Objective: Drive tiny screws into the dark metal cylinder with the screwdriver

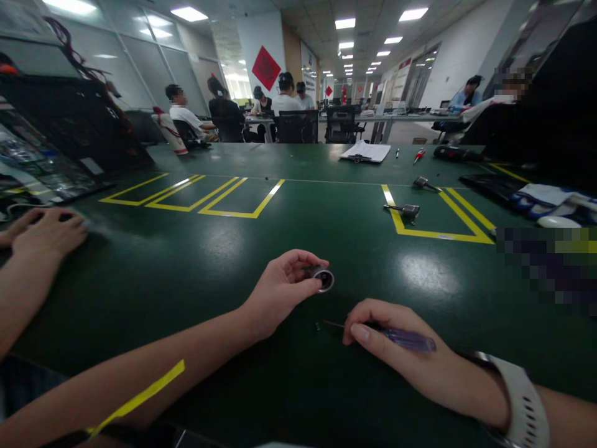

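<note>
In the head view my left hand (284, 283) pinches a small round metal part (329, 280), its open, ring-shaped end turned toward me. To the right and nearer, my right hand (396, 336) is closed around a screwdriver with a clear purple handle (413, 340), its thin shaft pointing left. Just off the tip lie a few tiny pieces (318, 325) on the green tabletop (224, 274), too small to name. Farther back, one metal part with a thin shaft (407, 210) rests within a yellow-taped area, and a similar part (423, 183) lies behind it.
At the left edge is another person's hand (51, 230). Yellow tape outlines (228, 214) mark the table. Toward the back are a clipboard with papers (366, 151), a red screwdriver (419, 155) and a dark power tool (457, 154). Gloves (555, 202) lie at right.
</note>
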A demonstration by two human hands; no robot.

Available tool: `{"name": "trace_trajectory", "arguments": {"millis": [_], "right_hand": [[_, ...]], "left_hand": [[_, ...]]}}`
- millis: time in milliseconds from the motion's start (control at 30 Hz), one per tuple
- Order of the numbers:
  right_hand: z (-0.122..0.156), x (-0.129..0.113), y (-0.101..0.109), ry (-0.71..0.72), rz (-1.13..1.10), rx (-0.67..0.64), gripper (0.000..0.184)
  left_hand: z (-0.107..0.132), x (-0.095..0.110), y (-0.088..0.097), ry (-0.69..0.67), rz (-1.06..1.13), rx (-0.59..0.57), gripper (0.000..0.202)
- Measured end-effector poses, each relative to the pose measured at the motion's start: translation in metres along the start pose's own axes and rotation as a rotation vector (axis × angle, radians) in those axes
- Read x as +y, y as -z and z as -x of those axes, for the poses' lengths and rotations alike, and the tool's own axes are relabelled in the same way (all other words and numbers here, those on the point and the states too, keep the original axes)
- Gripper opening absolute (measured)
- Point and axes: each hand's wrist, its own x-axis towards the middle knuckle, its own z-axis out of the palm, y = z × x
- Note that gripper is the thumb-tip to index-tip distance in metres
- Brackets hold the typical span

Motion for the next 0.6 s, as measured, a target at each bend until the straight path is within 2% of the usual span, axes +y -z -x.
{"name": "trace_trajectory", "arguments": {"millis": [233,600], "right_hand": [[0.0020,0.0038,-0.0021,0.066,0.055,-0.044,0.024],[0.0036,0.0033,-0.0049,0.298,0.186,-0.042,0.014]], "left_hand": [[0.0027,0.0051,-0.0004,0.010,0.005,-0.013,0.023],[0.0043,0.0072,-0.0019,0.028,-0.001,-0.007,0.023]]}}
